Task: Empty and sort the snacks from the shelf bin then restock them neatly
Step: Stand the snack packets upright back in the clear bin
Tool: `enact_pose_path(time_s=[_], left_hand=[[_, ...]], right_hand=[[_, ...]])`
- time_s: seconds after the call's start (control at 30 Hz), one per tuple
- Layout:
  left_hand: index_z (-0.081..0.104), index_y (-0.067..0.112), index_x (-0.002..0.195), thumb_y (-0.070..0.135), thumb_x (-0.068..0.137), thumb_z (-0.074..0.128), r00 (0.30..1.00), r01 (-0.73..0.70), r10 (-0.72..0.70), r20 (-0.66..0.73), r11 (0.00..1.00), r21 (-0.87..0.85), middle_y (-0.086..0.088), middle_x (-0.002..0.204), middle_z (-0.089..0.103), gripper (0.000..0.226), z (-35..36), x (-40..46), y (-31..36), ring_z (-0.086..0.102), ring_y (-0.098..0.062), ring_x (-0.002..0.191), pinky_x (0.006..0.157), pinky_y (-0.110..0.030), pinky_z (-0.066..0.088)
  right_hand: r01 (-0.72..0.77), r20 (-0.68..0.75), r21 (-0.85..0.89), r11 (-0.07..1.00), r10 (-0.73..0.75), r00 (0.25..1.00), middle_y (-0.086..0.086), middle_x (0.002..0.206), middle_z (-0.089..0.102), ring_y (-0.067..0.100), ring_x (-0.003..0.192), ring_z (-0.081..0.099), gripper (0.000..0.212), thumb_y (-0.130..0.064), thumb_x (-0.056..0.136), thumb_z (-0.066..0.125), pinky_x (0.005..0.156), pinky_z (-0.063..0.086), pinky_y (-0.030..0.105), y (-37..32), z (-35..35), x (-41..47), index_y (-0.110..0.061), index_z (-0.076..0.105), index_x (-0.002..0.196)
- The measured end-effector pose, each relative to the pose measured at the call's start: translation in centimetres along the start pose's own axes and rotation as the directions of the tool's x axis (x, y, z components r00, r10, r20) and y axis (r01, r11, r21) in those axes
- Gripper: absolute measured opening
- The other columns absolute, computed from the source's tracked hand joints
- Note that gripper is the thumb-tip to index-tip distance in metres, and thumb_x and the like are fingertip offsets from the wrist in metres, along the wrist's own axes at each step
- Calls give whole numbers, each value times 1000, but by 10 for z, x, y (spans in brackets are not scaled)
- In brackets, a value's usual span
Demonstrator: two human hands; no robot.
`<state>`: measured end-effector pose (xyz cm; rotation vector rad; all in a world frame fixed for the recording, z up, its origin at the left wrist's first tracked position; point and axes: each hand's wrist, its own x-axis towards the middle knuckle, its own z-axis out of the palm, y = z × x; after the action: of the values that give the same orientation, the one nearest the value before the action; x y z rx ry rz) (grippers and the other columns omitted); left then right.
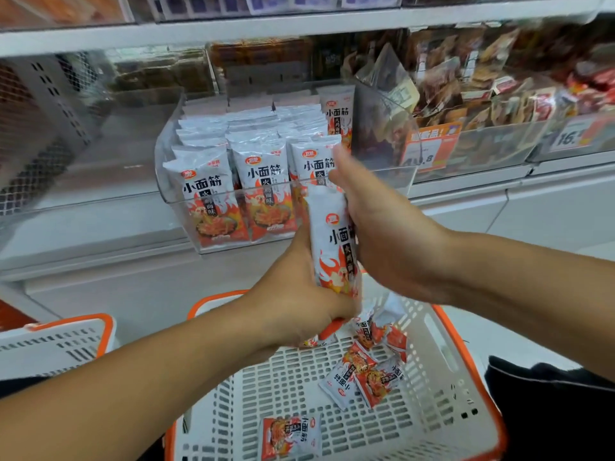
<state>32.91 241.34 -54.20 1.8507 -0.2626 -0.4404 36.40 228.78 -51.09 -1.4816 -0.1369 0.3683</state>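
A clear plastic shelf bin (173, 194) holds three neat rows of white-and-orange snack packets (259, 181) standing upright. In front of the bin I hold a stack of the same snack packets (332, 241) upright. My left hand (299, 304) grips the stack from below and the left. My right hand (376, 224) presses flat against its right side, fingers reaching up to the bin's front row. Below, a white basket with an orange rim (472, 367) holds several loose packets (362, 374).
A second white-and-orange basket (56, 344) sits at the lower left. To the right, other clear bins (499, 141) hold brown snack packs behind orange price tags (429, 148). The shelf space left of the bin (100, 168) is bare.
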Motion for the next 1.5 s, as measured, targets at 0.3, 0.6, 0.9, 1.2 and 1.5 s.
enact_pose_path(time_s=[0.3,0.6,0.9,1.2,1.5], left_hand=[[67,8,116,20,74,77,963,167,-108,247,959,-230,-9,107,75,45,-12,1,-7,71,-23,104,89,-28,56],[69,25,110,15,69,90,980,-185,193,-41,971,148,7,101,76,47,-17,20,1,72,-10,95,90,-41,57],[45,36,142,61,72,74,823,-298,551,-140,627,719,13,142,52,80,-47,57,41,52,3,123,102,-12,36],[8,26,159,68,91,36,906,-74,421,-37,244,967,5,166,5,84,-83,95,21,2,-14,153,122,-33,0],[24,23,156,73,93,22,876,-68,481,-38,201,977,4,164,21,81,-88,94,8,21,-16,150,117,-28,2]], right_hand=[[9,28,-256,967,-2,1000,11,94,75,19,78,73,39,-6,79,76,59,57,24,0,-58,-11,-8,66,117],[221,272,-664,714,-44,961,3,97,77,20,90,75,40,-9,67,87,82,61,41,-47,-73,-24,-8,71,103],[294,64,-907,301,-592,804,-22,89,65,-12,79,66,39,-36,61,85,65,52,6,-102,-98,-27,-20,68,92],[12,59,-994,-107,-446,893,-2,76,58,21,72,52,45,-38,61,93,65,44,32,-94,-125,102,-15,59,81],[-99,-37,-959,-266,-229,973,10,119,62,33,104,60,81,-42,64,91,84,53,40,-95,-126,207,-10,55,130]])
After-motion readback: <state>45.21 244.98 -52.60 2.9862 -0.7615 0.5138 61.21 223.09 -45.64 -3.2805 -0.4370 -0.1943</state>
